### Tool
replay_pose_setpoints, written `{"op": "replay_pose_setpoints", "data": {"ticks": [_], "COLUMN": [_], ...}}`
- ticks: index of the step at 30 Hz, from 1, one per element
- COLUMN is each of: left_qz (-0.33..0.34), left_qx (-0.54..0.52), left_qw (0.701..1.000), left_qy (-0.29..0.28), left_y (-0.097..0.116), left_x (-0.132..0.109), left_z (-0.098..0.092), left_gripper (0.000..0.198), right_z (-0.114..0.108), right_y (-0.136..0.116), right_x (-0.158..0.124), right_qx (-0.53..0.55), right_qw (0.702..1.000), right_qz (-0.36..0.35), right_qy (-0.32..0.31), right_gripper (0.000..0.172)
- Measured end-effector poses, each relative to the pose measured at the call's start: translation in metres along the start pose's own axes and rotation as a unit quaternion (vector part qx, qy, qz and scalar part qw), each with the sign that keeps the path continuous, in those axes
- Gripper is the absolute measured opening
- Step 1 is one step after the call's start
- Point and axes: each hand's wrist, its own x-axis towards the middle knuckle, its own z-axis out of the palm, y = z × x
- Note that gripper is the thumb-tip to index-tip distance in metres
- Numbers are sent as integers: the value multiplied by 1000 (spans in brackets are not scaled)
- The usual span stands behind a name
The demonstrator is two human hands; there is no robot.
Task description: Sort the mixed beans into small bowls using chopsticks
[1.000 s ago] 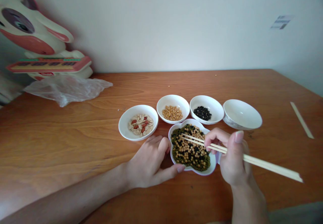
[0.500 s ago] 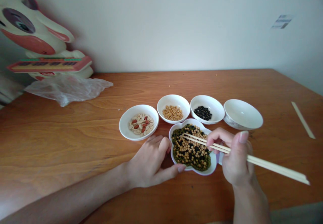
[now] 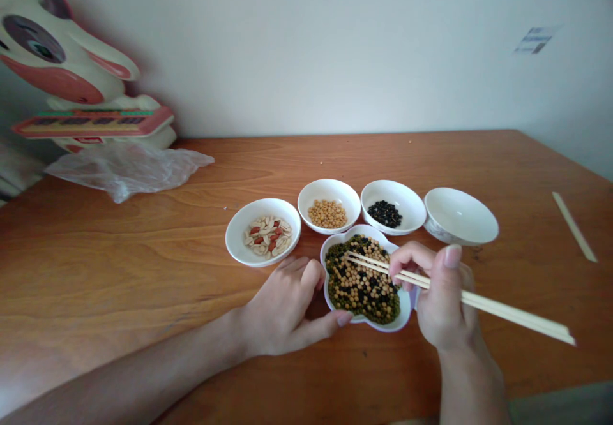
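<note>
A flower-shaped dish [image 3: 393, 327] full of mixed green, black and yellow beans [image 3: 366, 284] sits at the middle of the table. My left hand [image 3: 287, 310] holds the dish by its left rim, the thumb at the near edge and the curled fingers at the side. In my right hand [image 3: 443, 300] is a pair of chopsticks [image 3: 517, 313], their tips among the beans. I cannot tell whether a bean is between the tips. Behind the dish stand white bowls: one with peanuts [image 3: 269, 237], one with yellow beans [image 3: 328, 214] and one with black beans [image 3: 385, 214].
Another white bowl [image 3: 462, 214] stands at the right end of the row. A pale chopstick sleeve or strip [image 3: 575, 227] lies at the far right. At the back left are a crumpled plastic bag [image 3: 129, 170] and a cow-shaped toy keyboard [image 3: 96, 122]. A wall [image 3: 311, 48] closes off the back.
My right hand and the rear ends of the chopsticks have shifted slightly left. The tips stay at nearly the same spot in the beans. My left hand and the dish have not moved.
</note>
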Motion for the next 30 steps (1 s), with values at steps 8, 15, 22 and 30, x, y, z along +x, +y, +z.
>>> {"op": "replay_pose_setpoints", "data": {"ticks": [8, 15, 22, 30], "left_qz": [-3, 0, 0, 3], "left_qx": [-4, -12, -8, -6], "left_qw": [1000, 1000, 1000, 1000], "left_qy": [4, 0, 0, 5], "left_y": [2, 1, 2, 0], "left_x": [1, 0, 0, 0], "left_z": [-2, -1, -2, 1], "left_gripper": [40, 41, 41, 41], "right_z": [3, -8, -4, 21], "right_y": [-12, -12, -14, -15], "right_x": [-1, 1, 5, 22], "right_qx": [11, 32, 64, 71], "right_qw": [999, 997, 972, 976], "right_qz": [4, 27, -34, -14], "right_qy": [33, 69, 223, 204], "right_gripper": [85, 95, 92, 89]}}
